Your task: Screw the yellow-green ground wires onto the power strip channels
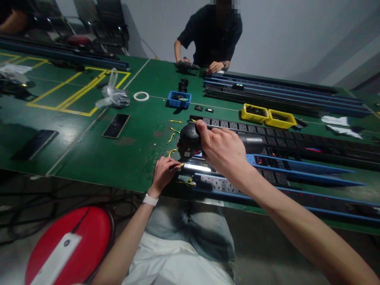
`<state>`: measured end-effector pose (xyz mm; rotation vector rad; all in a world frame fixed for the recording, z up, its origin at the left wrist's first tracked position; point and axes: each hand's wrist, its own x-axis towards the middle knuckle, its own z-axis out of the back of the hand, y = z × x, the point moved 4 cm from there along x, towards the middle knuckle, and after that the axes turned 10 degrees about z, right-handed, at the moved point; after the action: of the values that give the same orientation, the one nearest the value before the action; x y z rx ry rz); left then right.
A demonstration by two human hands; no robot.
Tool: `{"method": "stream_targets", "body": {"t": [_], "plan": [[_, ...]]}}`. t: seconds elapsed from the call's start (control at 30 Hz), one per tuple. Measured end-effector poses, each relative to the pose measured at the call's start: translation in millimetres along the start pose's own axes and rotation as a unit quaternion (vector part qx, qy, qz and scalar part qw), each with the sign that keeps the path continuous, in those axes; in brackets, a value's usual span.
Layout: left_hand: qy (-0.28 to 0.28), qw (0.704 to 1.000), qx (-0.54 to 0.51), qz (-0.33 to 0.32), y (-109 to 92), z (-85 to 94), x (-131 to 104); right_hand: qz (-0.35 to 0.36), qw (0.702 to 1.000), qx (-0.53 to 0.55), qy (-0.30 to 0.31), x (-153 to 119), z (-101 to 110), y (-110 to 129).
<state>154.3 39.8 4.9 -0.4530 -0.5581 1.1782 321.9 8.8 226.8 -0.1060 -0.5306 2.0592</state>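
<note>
My right hand [222,146] is wrapped around a black cordless drill [190,138], held over the ends of the power strips. Below it, my left hand [164,172] pinches a short yellow wire [181,164] at the end of a strip lit bright white; its fingers partly cover the wire. The drill's tip cannot be made out. Nearest me lies a power strip [218,184] with grey sockets and a blue edge. Behind the drill is a black power strip [242,127]. More short yellow-green wires [171,137] stick out from the strip ends.
Across the green table [142,138], a co-worker [215,37] holds another drill [187,66] beside long blue-edged rails [267,89]. A blue bin [179,99], yellow bins [254,113], a tape roll [141,96], and phones [116,126] lie around. A red stool [89,225] stands below left.
</note>
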Motion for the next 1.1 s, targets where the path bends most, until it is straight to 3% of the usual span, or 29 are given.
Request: {"method": "stream_targets", "body": {"t": [0.27,0.4,0.57,1.1], "plan": [[-0.032,0.99,0.127,-0.041,-19,-0.7,-10,-0.03,0.999,-0.018,0.036,-2,-2,-6],[-0.027,0.984,0.165,-0.055,-23,-1.3,-13,-0.029,0.999,-0.026,0.026,-5,-2,-4],[-0.026,0.984,0.167,-0.053,-23,-0.4,-13,-0.028,0.999,-0.029,0.005,-7,1,0],[-0.031,0.986,0.16,-0.04,-25,0.9,-14,-0.026,0.999,-0.024,0.026,-5,3,0]]}}
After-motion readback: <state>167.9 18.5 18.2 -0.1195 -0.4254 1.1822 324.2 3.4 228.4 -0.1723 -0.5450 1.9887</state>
